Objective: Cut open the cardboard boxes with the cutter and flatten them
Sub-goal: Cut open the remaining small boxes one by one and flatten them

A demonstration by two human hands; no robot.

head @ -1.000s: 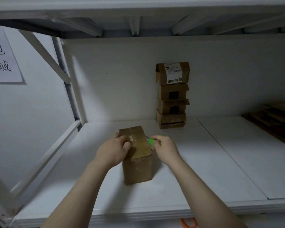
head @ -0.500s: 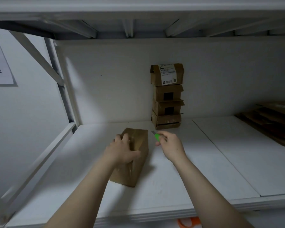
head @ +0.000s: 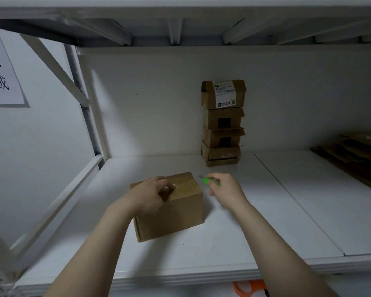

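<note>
A brown cardboard box (head: 171, 217) sits on the white shelf (head: 234, 239) in front of me, its broad side facing me and a strip of tape along its top. My left hand (head: 151, 195) rests on the box's top left, fingers curled over the upper edge. Just right of the box, my right hand (head: 225, 188) holds a green cutter (head: 210, 181) with its short blade pointing left toward the box's far right corner. The blade is clear of the cardboard.
A stack of several small cardboard boxes (head: 223, 123) stands against the back wall. Flattened cardboard (head: 356, 155) lies at the far right of the shelf. Orange scissor handles (head: 250, 287) show below the front edge. A slanted white frame brace (head: 58, 65) borders the left.
My left hand has turned the box from standing on end, through a tilt, onto its broad side. My right hand drew the cutter away from the box to the right.
</note>
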